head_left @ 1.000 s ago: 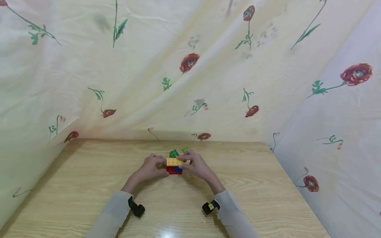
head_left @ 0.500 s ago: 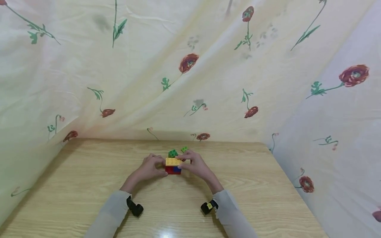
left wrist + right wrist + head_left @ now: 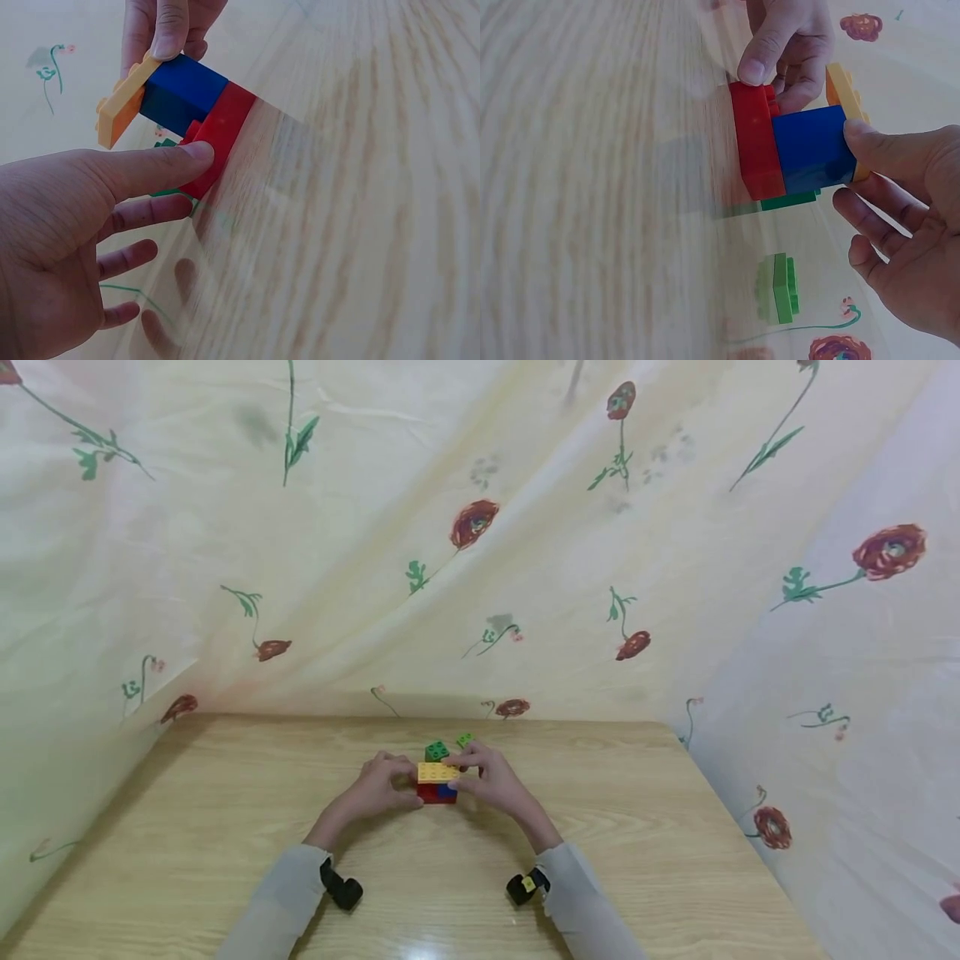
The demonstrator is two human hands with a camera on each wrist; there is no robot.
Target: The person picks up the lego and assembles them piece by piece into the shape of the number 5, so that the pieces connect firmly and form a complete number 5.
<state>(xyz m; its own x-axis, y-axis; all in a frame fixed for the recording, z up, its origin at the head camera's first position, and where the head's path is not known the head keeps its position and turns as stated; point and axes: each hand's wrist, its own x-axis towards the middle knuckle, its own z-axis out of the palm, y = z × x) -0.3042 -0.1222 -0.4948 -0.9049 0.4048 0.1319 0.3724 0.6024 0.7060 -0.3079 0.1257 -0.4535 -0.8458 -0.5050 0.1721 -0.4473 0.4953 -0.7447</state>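
Note:
A small stack of toy building bricks stands on the table: a red brick (image 3: 757,142) at the bottom, a blue brick (image 3: 814,150) on one end of it, and a yellow brick (image 3: 435,772) across the top. My left hand (image 3: 67,232) pinches the free end of the red brick, thumb on its near side. From the other side, my right hand (image 3: 911,225) pinches the yellow brick where it meets the blue one. Beneath the yellow brick's far end, a gap shows over the red studs (image 3: 192,132).
Behind the stack stands a dark green brick (image 3: 437,750). A light green brick (image 3: 783,289) lies farther back, close to the right hand. The wooden table (image 3: 622,843) meets a flowered cloth (image 3: 337,643) at the back and sides.

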